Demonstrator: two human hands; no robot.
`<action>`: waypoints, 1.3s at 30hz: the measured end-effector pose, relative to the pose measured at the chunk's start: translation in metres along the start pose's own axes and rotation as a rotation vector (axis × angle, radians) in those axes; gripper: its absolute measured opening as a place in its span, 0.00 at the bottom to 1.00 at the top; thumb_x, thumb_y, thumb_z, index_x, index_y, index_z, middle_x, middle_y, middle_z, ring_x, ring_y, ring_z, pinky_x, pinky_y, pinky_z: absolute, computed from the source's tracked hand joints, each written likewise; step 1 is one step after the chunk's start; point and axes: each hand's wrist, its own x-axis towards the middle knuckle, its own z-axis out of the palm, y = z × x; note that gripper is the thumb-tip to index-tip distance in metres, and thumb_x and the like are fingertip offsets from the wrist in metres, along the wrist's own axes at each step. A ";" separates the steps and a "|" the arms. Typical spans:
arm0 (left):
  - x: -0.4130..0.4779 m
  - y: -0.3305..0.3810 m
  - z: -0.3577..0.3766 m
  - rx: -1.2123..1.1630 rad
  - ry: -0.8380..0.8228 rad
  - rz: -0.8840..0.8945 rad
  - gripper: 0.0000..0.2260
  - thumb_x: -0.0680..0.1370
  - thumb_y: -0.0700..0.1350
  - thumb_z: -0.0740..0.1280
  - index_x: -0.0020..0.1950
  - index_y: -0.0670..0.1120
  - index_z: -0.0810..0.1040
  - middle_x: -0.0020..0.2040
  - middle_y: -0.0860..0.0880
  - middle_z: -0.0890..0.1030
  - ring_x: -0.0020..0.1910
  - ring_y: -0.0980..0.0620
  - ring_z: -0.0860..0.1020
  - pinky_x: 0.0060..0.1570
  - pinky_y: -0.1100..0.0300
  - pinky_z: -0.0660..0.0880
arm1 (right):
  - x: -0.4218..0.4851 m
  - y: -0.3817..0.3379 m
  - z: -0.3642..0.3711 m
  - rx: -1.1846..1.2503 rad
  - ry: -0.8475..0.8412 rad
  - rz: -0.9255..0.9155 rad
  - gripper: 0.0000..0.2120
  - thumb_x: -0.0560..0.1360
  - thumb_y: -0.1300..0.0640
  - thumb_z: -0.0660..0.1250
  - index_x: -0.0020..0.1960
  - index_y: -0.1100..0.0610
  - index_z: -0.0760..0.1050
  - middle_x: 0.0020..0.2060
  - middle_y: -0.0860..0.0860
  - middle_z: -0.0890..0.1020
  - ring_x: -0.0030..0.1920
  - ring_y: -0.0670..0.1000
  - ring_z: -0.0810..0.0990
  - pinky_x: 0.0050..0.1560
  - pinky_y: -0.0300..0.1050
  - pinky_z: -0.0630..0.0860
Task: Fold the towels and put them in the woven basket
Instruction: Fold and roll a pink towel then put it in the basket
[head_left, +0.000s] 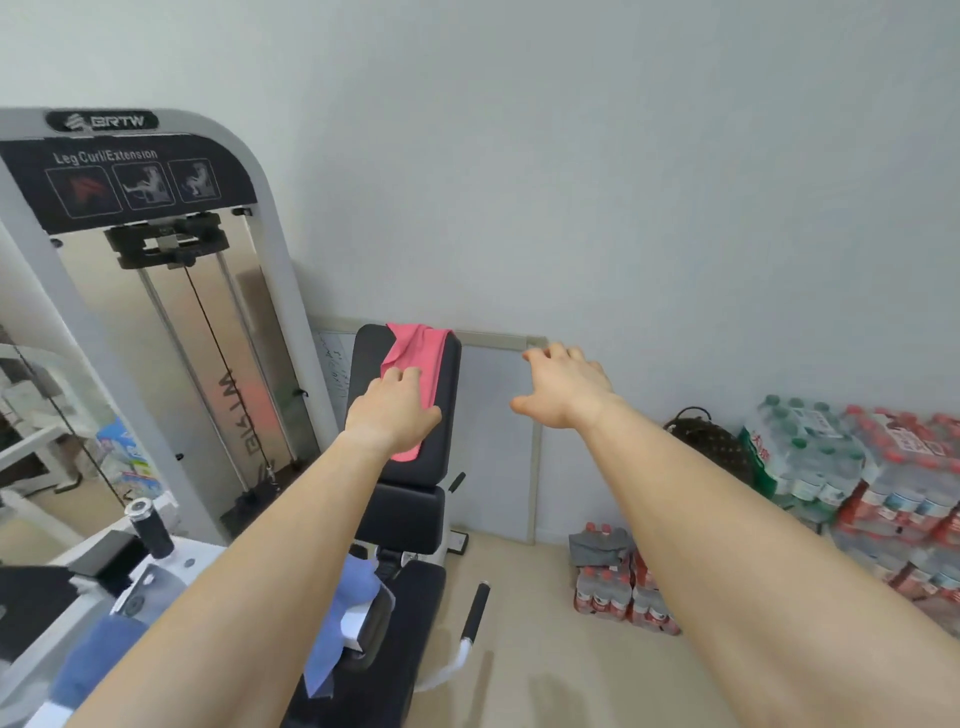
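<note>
The step in hand appeared to be collection: a pink towel lay draped over the top of the machine's black backrest, hanging down its front face. No fold had been made in it, and the woven basket was not in view.

The left hand rested flat on the towel against the backrest, fingers extended; its grip had not closed on the cloth. The right hand hovered to the right of the backrest, clear of it, its grip spread wide and holding nothing.

A blue towel lay below the backrest, on the seat area.

The next move probably called for pinching the pink towel and lifting it clear of the backrest.
</note>
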 end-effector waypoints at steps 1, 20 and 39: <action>0.018 -0.002 0.007 -0.005 -0.012 -0.011 0.29 0.76 0.53 0.62 0.75 0.47 0.62 0.69 0.44 0.69 0.65 0.41 0.71 0.59 0.43 0.74 | 0.019 0.003 0.006 0.004 -0.002 -0.005 0.33 0.73 0.41 0.64 0.74 0.53 0.63 0.70 0.55 0.67 0.70 0.57 0.63 0.63 0.56 0.69; 0.322 -0.061 0.132 -0.196 -0.098 -0.402 0.33 0.74 0.57 0.65 0.75 0.46 0.62 0.63 0.45 0.74 0.55 0.45 0.76 0.54 0.47 0.76 | 0.384 0.034 0.138 0.093 -0.244 -0.282 0.31 0.75 0.43 0.64 0.75 0.53 0.63 0.70 0.55 0.68 0.70 0.59 0.66 0.66 0.58 0.69; 0.481 -0.149 0.200 -0.668 0.259 -0.401 0.04 0.79 0.45 0.65 0.52 0.50 0.77 0.40 0.55 0.79 0.39 0.54 0.75 0.39 0.61 0.67 | 0.565 -0.073 0.209 0.217 -0.253 -0.487 0.29 0.75 0.56 0.60 0.76 0.46 0.62 0.70 0.53 0.67 0.70 0.59 0.65 0.69 0.56 0.67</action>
